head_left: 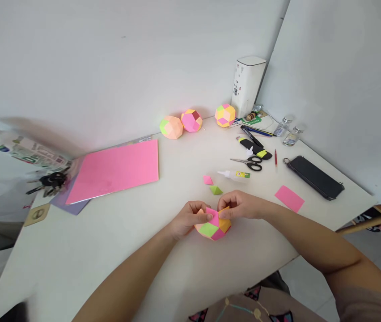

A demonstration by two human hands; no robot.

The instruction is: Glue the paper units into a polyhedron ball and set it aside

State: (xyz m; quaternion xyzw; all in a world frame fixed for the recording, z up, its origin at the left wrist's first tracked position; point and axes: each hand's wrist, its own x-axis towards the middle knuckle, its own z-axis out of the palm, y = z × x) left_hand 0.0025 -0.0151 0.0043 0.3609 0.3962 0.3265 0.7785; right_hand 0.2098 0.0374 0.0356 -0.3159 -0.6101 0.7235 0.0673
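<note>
Between my two hands is a partly closed paper ball (209, 230) of pink, green, peach and orange facets, low over the white table. My left hand (190, 218) grips its left rim, thumb on a pink facet. With thumb and fingers, my right hand (235, 206) pinches the orange edge on the right side. Just beyond the ball lie a small green folded paper piece (216, 190) and a pink one (208, 180). A glue bottle (236, 175) with a white nozzle lies on its side behind them.
Three finished paper balls (225, 116) sit by the wall. Scissors (251, 163), a utility knife (255, 148), a black pouch (315, 177), a pink paper slip (289, 198) and glass jars (293, 135) are on the right. Pink sheets (116, 170), keys (53, 180) and a bottle (26, 147) lie left.
</note>
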